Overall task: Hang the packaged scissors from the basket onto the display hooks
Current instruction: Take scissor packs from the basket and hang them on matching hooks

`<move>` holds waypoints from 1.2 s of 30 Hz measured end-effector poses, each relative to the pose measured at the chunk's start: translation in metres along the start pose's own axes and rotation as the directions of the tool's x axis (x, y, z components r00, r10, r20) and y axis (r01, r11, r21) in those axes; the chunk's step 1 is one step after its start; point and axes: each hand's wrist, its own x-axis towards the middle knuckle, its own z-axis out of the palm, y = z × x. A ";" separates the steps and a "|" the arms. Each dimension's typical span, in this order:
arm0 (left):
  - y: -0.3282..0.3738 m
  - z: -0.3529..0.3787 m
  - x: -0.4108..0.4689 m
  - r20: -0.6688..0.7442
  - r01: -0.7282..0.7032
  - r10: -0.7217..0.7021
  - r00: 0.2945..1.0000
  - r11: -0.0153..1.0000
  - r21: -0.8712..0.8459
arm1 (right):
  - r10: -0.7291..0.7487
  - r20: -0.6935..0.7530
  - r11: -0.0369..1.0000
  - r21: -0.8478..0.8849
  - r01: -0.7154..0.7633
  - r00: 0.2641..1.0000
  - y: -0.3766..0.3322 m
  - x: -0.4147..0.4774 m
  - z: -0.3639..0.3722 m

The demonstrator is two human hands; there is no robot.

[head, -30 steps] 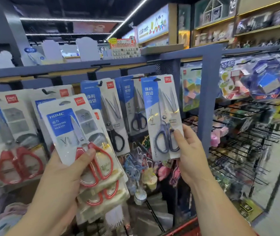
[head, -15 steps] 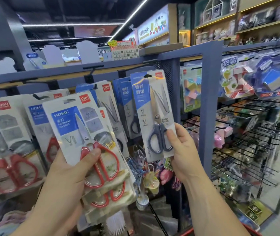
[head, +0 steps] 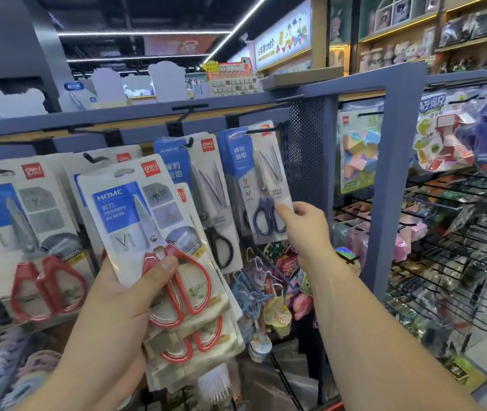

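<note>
Shop rack (head: pixel 399 173) in front: the blue-handled pack (head: pixel 261 179) now hangs on its hook (head: pixel 261 131), one step done. Right hand (head: pixel 306 229) touches its lower corner; whether the grip still pinches, I cannot tell. Left hand (head: pixel 117 301) holds the red-handled packs (head: pixel 147 221) firmly, probably next.

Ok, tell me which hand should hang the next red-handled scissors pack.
Right, probably. The right hand is only at the blue-handled scissors pack, which already hangs on its black hook, so it looks nearly free. The left hand has its grip on the stack of red-handled scissors packs.
</note>
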 end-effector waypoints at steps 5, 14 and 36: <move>0.002 -0.004 -0.004 -0.022 0.015 -0.015 1.000 0.999 -0.042 | -0.020 -0.144 0.976 -0.218 -0.012 0.989 -0.004 -0.013 0.014; -0.004 -0.005 -0.006 -0.029 0.019 -0.020 0.999 0.999 -0.028 | -0.140 0.550 0.990 0.094 0.106 0.823 -0.043 -0.174 0.032; -0.013 -0.062 -0.045 -0.140 0.126 -0.139 0.980 0.987 -0.095 | -0.133 0.334 0.877 0.479 -0.046 0.933 -0.042 -0.215 0.080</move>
